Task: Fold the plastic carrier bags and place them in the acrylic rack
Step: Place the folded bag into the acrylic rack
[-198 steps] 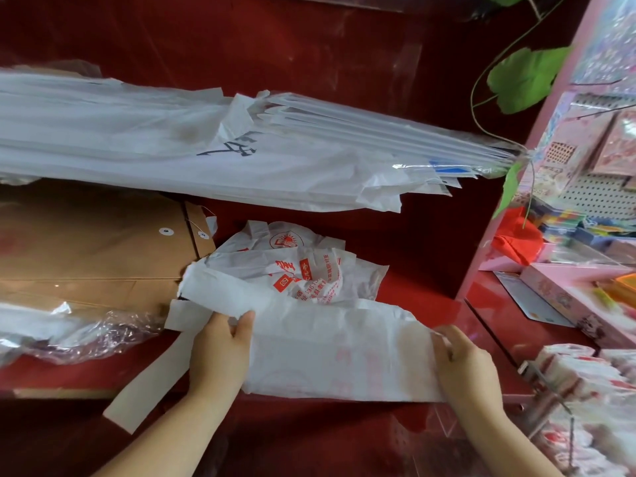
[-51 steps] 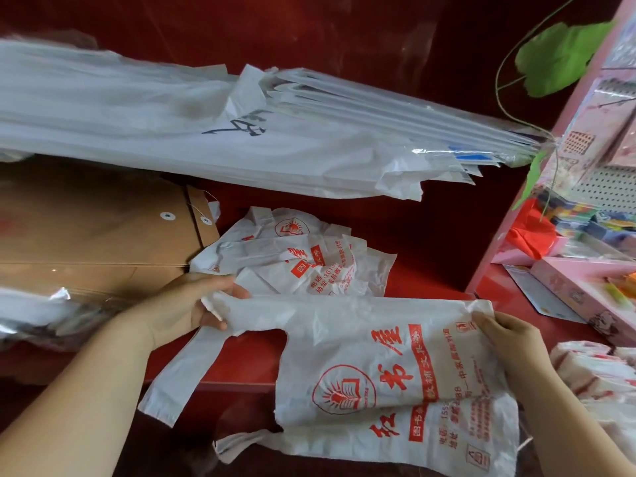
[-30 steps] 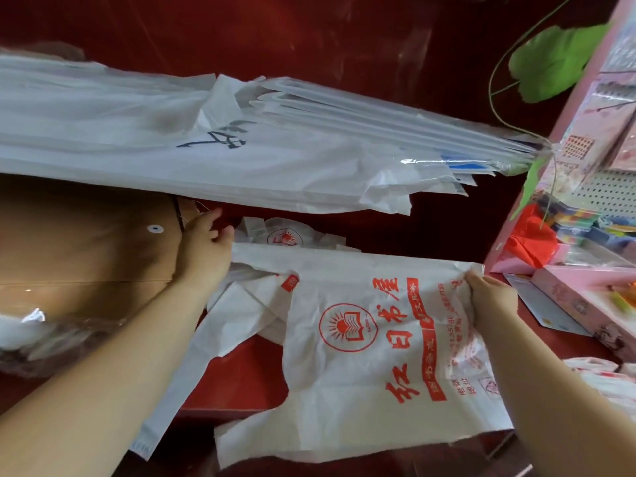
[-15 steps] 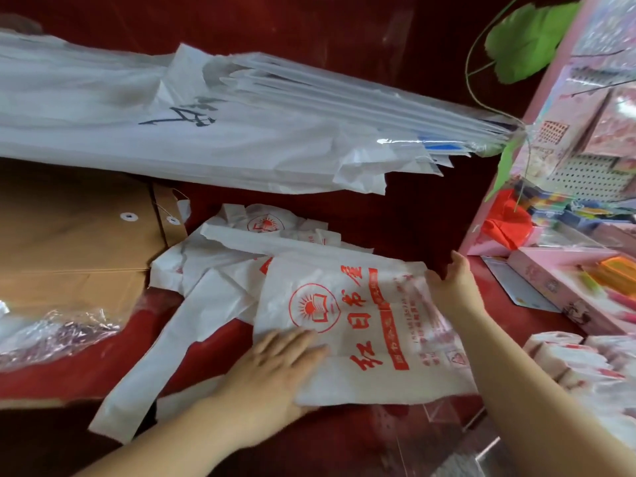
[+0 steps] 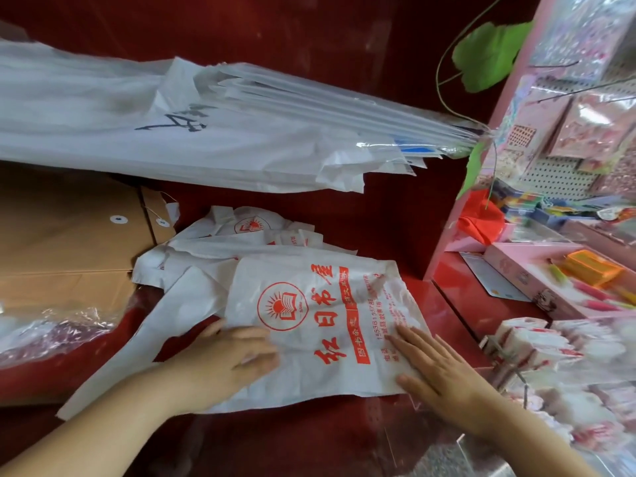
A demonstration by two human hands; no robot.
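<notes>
Red counter [image 5: 437, 304]: bag [image 5: 320, 325], lifted a second ago, now lies flat under open left hand [image 5: 230, 363] and right hand [image 5: 437, 370]; smoothed, ready for folding

A small stationery shop; a pink pegboard display [image 5: 564, 173] hangs packaged trinkets beside the red bench [image 5: 447, 304]; printed carrier bags [image 5: 320, 321], brown string-tie envelopes [image 5: 69, 242] and wrapped paper sheets [image 5: 172, 132] crowd it.
</notes>
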